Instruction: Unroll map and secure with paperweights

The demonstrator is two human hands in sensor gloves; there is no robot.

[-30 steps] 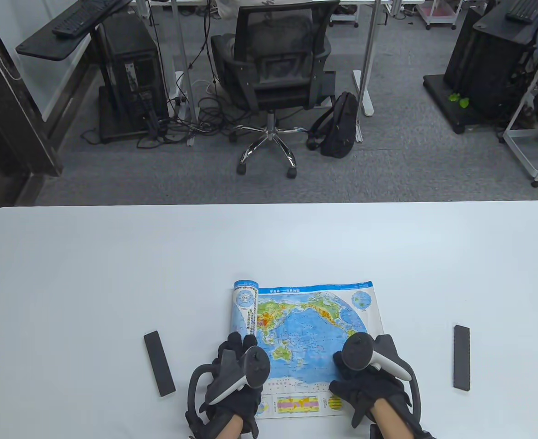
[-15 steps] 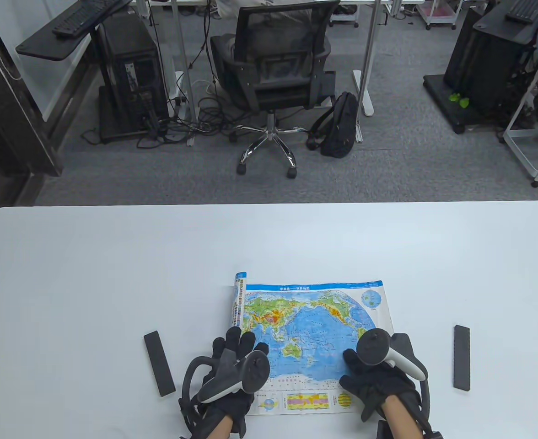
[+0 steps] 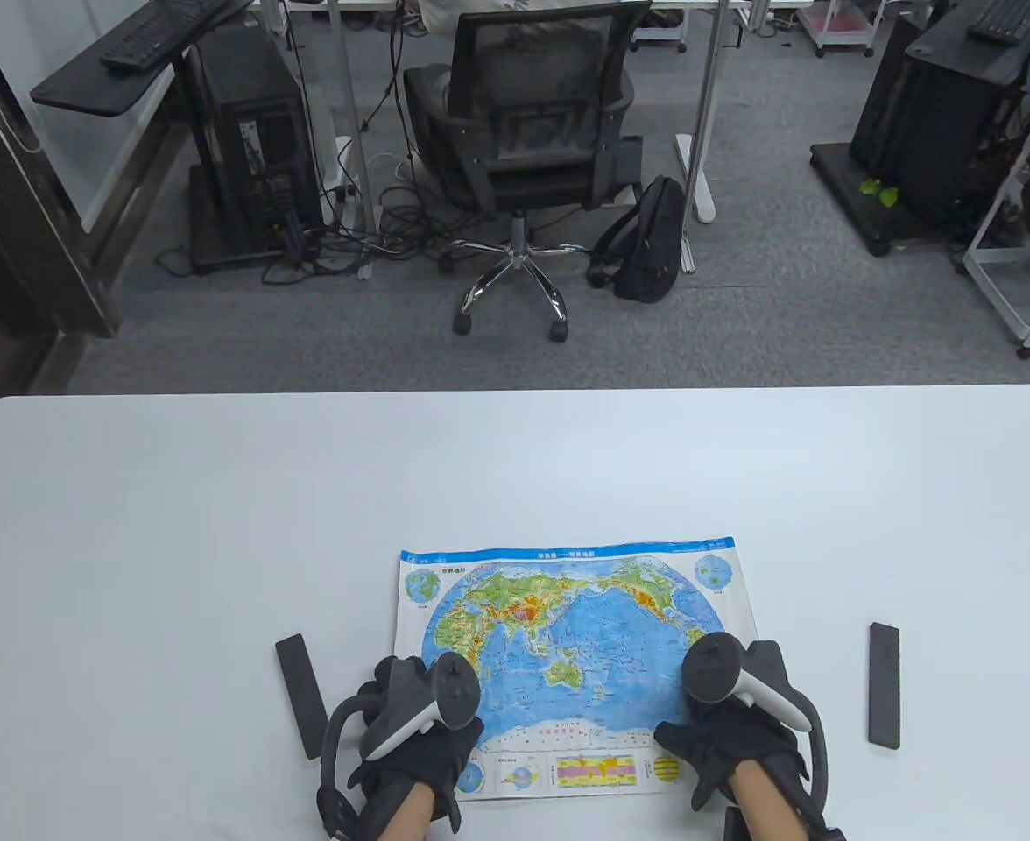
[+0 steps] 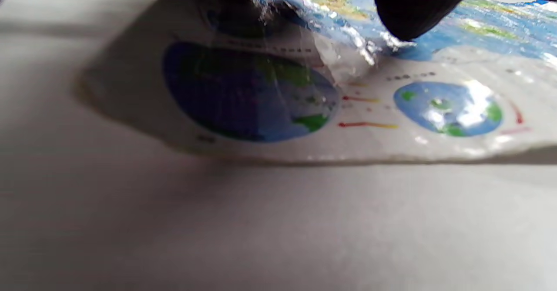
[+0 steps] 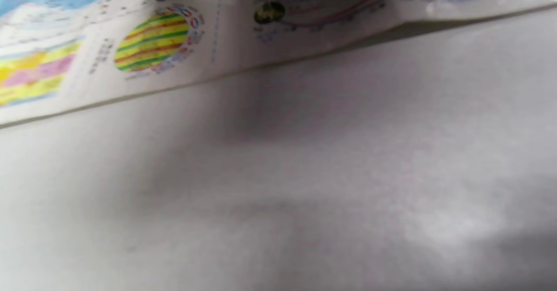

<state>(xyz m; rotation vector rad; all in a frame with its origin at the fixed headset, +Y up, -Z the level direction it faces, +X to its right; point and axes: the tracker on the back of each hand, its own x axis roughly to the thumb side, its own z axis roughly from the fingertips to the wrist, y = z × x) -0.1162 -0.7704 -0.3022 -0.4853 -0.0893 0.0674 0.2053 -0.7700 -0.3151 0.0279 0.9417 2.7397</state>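
The map point(image 3: 567, 666) lies spread open and flat on the near middle of the white table point(image 3: 217, 526), a world map with blue oceans, a blue title band along its far edge and small inset globes and striped diagrams along its near margin; the printed characters are too small to read. The left hand point(image 3: 414, 736) rests palm down on the map's near left corner, and in the left wrist view its gloved fingertips point(image 4: 409, 8) press the glossy sheet beside a dark inset globe. The right hand point(image 3: 734, 727) rests flat on the near right corner, fingers spread on the paper, holding nothing else. A black paperweight point(image 3: 299, 696) lies on the table just beside the left hand, off the map. A second black paperweight point(image 3: 885, 684) lies well apart to the right, also on bare table. Beyond the table stands an office chair point(image 3: 524, 131).
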